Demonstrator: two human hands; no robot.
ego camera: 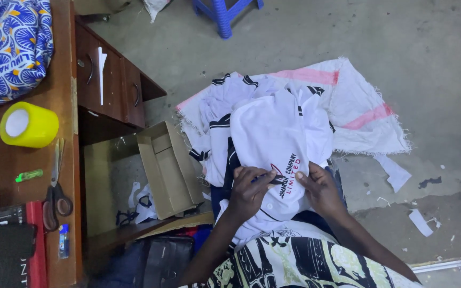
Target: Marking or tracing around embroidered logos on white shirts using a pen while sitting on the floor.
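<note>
Grey concrete floor [428, 64] across most of frame, paper scraps scattered lower right. Brown wooden counter [60, 96] down left edge, drawers beside it. White sack cloth with pink stripes [358, 106] spread on floor, centre to right. White polo shirts with dark trim [220, 112] piled on that cloth, centre frame. Top white shirt [278, 128] draped toward lap, lower centre, printed chest patch near both hands. Blue patterned fabric [6, 48] bundled upper left on counter. Open cardboard box [169, 168] left of centre, tipped under counter edge. Blue plastic stool [225, 13] top centre, legs only. Yellow tape roll [28, 125] on counter, left. Scissors [55, 186] below roll, blades pointing up frame. Small green lighter [29, 175] just beside scissors.

Left hand [249, 192] lower centre, grip pinched narrow on shirt fabric at the print, something dark and thin under fingertips, cannot tell what. Right hand [321, 186] just right of it, fingers curled, pressing and holding same shirt at print's edge. Hands near each other, not touching.
</note>
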